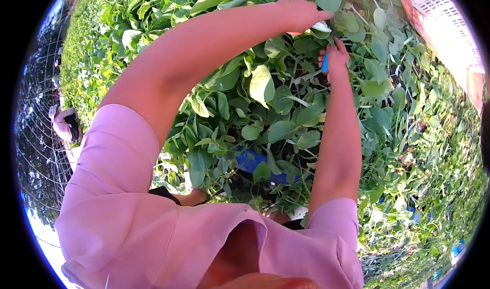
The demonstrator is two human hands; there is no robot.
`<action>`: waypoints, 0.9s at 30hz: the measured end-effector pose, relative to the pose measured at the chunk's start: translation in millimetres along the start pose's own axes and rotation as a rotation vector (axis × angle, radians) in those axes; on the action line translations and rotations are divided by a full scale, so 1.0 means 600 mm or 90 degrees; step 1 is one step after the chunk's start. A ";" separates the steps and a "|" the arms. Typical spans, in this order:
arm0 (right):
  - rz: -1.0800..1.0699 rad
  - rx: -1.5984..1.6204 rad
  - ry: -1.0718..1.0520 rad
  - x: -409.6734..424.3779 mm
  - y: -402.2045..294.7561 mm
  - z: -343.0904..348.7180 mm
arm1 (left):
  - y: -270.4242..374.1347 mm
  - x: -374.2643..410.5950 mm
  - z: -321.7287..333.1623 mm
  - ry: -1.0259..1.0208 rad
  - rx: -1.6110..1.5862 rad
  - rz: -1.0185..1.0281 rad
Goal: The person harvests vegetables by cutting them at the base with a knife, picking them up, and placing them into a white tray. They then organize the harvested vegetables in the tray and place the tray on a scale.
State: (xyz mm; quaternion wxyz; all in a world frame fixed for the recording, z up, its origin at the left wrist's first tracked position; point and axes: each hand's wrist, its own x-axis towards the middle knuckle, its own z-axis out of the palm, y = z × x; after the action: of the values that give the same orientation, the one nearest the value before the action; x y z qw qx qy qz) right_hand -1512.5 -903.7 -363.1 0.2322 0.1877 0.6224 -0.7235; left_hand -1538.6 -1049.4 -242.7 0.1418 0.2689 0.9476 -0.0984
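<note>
My left hand (300,16) reaches across the top of the view and grips a bunch of leafy greens (322,27) by its pale stems. Leaves partly cover its fingers. Just below it, my right hand (337,59) is closed around the blue handle (325,62) of a knife. The dark blade (332,28) points up towards the left hand's fingers, close to the pale stems. Whether the edge touches them I cannot tell. Broad green leaves (283,131) grow densely beneath both arms.
A pale plastic crate (440,9) with slotted walls stands at upper right. Cut or flattened greens (413,143) cover the ground on the right. A blue object (252,162) lies partly hidden under leaves below. Another person (65,124) is crouched at the far left.
</note>
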 end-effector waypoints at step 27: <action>0.138 0.020 -0.010 0.028 0.016 0.090 | -0.101 -0.057 0.094 0.059 -0.234 -0.307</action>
State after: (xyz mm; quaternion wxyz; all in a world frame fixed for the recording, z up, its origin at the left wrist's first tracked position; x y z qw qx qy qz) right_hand -1519.7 -960.0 -371.9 0.3110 0.2522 0.5849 -0.7054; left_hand -1531.3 -1131.3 -278.0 0.1170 0.0102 0.9915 0.0559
